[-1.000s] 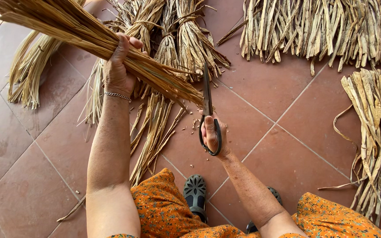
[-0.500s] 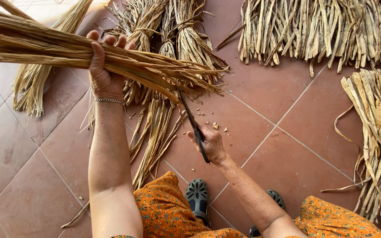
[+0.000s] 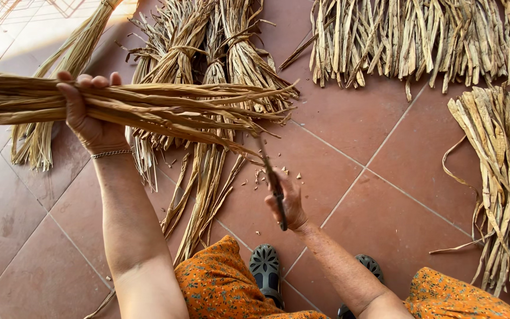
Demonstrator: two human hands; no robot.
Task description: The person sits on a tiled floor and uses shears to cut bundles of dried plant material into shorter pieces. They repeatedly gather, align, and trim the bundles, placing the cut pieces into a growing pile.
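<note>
A: Where the tiled floor [image 3: 355, 136] runs off at the far left, what lies there?

B: A loose sheaf of dried leaves [image 3: 36, 145] lies on the tiles, partly under the raised bundle. Right of it, several tied bundles [image 3: 208, 65] fan out from the top edge down toward the knees, their cut ends crossing beneath the held strips.

A: And the left hand?

B: The left hand [image 3: 90, 115] is closed around a thick held bundle of dried strips [image 3: 166, 109], fingers curled over the top, a thin bracelet [image 3: 112, 153] at the wrist. The bundle lies almost level, running from the left edge to frayed tips near the middle of the view, lifted clear of the floor.

A: The right hand?

B: The right hand [image 3: 287, 204] is wrapped around the handles of dark scissors [image 3: 274, 186]. The blades point up and away toward the bundle's tips and reach just below them; whether they touch a strip I cannot tell. Small pale clippings [image 3: 261, 174] speckle the tile just beside the blades.

A: What is farther right?

B: A wide row of flat strips [image 3: 420, 41] lies along the top edge, well apart from the hands. Another pile [image 3: 503, 183] runs down the right edge, with a stray strip curling onto the tiles.

A: Any open room?

B: Bare tiles stretch between the scissors and the right pile. Near the bottom edge sit dark sandals [image 3: 265, 269] and orange patterned cloth [image 3: 225, 289] over the knees.
</note>
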